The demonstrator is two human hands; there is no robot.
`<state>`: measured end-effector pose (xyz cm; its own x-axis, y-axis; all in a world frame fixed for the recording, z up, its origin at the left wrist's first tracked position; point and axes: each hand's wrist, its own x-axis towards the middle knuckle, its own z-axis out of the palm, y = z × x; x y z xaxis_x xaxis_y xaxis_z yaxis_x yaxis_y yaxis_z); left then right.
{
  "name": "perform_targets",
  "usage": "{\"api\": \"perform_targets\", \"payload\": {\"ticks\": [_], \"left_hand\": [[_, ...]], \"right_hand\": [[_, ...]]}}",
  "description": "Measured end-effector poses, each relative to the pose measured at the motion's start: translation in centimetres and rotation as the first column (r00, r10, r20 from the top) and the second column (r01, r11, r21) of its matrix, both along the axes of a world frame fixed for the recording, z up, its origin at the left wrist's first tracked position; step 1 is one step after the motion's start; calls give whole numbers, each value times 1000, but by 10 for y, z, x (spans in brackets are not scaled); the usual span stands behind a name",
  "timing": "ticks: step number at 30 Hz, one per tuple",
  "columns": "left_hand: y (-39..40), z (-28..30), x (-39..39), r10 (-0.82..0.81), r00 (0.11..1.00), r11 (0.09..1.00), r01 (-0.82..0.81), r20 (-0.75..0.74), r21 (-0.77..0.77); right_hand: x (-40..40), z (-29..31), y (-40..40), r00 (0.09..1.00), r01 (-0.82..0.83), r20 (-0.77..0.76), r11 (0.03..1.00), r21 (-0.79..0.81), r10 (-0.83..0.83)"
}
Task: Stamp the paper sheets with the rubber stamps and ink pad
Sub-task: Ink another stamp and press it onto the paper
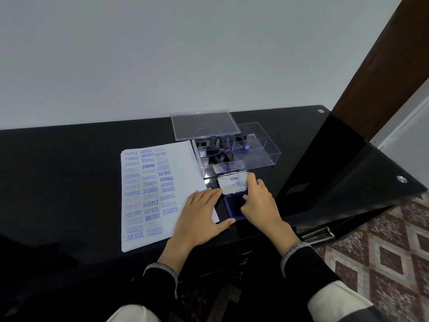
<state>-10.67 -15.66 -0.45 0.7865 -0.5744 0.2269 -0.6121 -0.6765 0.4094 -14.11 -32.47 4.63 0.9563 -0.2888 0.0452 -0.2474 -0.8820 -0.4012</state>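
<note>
A stack of white paper sheets lies on the black table, its top sheet covered with blue stamp prints. To its right sits the ink pad, blue pad showing, its white-labelled lid tilted up at the far side. My left hand lies flat on the paper's right edge, thumb against the ink pad's near-left corner. My right hand is over the pad's right side, fingertips holding the lid's right edge. Several black-handled rubber stamps lie in a clear plastic box behind the pad.
The box's clear lid leans against the box at the back. The black glass table ends at a right edge with metal studs. A lower black shelf and patterned floor tiles lie to the right. A white wall stands behind.
</note>
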Motion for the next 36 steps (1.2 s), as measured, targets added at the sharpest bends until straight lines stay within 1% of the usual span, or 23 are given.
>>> {"api": "perform_targets", "payload": {"ticks": [3,8,9,12,14,17,22,28,36], "left_hand": [[0,1,0,1,1000,1000,-1,3,11],[0,0,0,2,1000,1000,-2,-2,11],[0,0,0,0,1000,1000,0,-2,14],[0,-1,1,0,1000,1000,0,-2,20],[0,-1,1,1,1000,1000,-1,-3,23],[0,-1,2,-1,1000,1000,1,-8,26],[0,-1,2,-5,1000,999,5,-6,33],[0,-1,2,-4,1000,999,4,-5,34],[1,-2,1,-2,1000,1000,2,-5,12]], "right_hand": [[2,3,0,1000,-4,-22,1000,-4,4],[1,2,13,999,-17,-40,991,-133,11],[0,1,13,999,-9,-32,992,-125,5],[-1,-1,6,1000,23,6,1000,-11,-23],[-2,-2,2,999,27,24,999,27,-28],[-1,-3,0,999,17,33,999,32,-18],[4,1,-1,1000,-15,-15,1000,26,15],[3,0,3,1000,-6,-21,999,-44,5],[-9,-12,4,993,69,87,995,78,-75]]}}
